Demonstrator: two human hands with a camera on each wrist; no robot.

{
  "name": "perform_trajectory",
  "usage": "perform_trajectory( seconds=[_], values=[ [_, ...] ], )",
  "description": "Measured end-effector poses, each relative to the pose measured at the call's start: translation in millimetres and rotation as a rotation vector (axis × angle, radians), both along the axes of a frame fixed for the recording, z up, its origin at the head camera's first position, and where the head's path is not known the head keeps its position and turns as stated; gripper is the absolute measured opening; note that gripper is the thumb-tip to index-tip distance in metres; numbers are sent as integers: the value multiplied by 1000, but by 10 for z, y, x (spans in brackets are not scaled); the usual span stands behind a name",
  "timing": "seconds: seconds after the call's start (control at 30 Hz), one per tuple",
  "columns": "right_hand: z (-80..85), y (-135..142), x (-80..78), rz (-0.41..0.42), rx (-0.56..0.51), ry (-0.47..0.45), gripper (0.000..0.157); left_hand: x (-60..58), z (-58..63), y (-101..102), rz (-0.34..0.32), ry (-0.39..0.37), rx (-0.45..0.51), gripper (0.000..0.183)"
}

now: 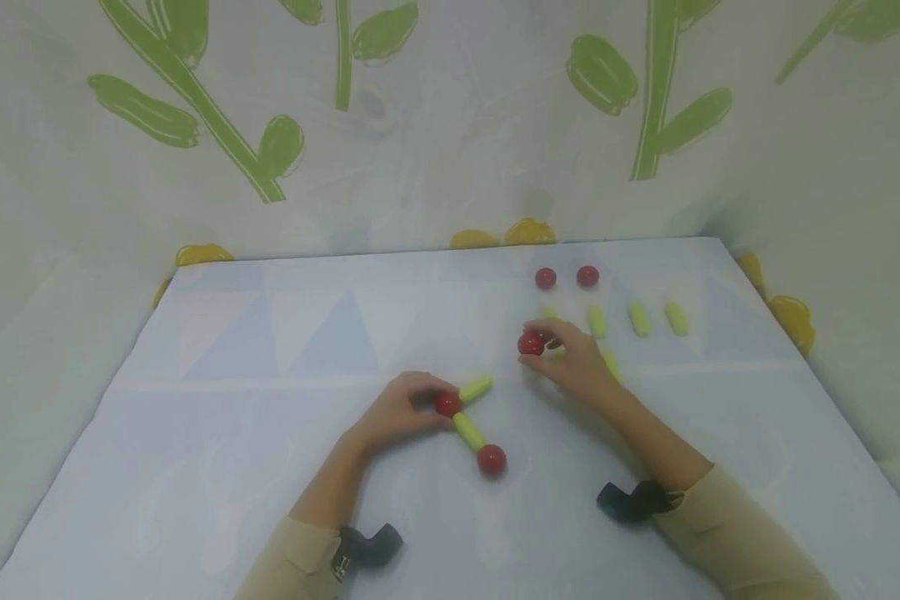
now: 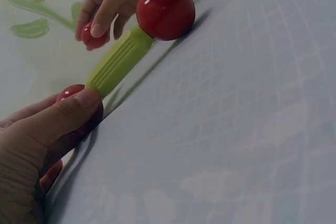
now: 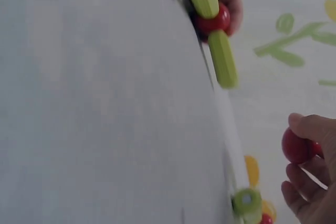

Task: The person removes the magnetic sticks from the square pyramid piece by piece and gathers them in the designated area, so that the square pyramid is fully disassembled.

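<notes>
My left hand (image 1: 399,408) pinches a red ball (image 1: 447,404) between thumb and fingers at the middle of the table. Two yellow-green rods join that ball: one rod (image 1: 476,388) points up and right with a bare end, while the other (image 1: 468,432) runs down to a second red ball (image 1: 492,460). To the right, my right hand (image 1: 570,358) holds a loose red ball (image 1: 530,343) by its fingertips, apart from the joined pieces. In the left wrist view, the thumb presses the ball beside the ribbed rod (image 2: 119,60). The right wrist view shows the held ball (image 3: 297,146) too.
Two red balls, one (image 1: 545,277) left of the other (image 1: 588,276), lie near the table's back edge. Several yellow-green rods, among them one (image 1: 638,319) at the right, lie in front of them. Some are partly hidden by my right hand. A painted wall (image 1: 435,167) stands behind the table (image 1: 217,467).
</notes>
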State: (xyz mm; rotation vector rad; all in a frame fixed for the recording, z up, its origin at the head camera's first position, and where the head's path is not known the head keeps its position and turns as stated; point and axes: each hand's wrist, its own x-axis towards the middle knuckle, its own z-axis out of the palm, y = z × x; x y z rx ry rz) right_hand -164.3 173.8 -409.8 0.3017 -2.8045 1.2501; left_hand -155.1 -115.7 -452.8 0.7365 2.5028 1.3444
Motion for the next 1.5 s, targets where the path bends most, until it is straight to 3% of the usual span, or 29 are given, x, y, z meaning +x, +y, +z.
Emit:
perform_trajectory(
  seconds=[0.17, 0.57, 0.83, 1.13, 1.3, 1.5],
  values=[
    [40, 253, -82, -53, -23, -31, 44, -2, -5, -3, -2, -8, -3, 41],
    [177, 925, -274, -191, 43, 114, 43, -28, -43, 1, -45, 16, 47, 41],
    [273, 1278, -446, -255, 78, -1, 50, -19, -35, 6, -52, 20, 27, 40],
    [219, 1449, -800, -318, 19, -102, 53, -10, -26, -14, -46, 50, 13, 40],
    [161, 1514, -962, -306, 48, -174, 54, -14, -31, -25, -64, 74, 16, 40],
    [109, 1533, -1086, -291, 9, -238, 56, -17, -21, -23, -67, 76, 36, 40]
  ],
)
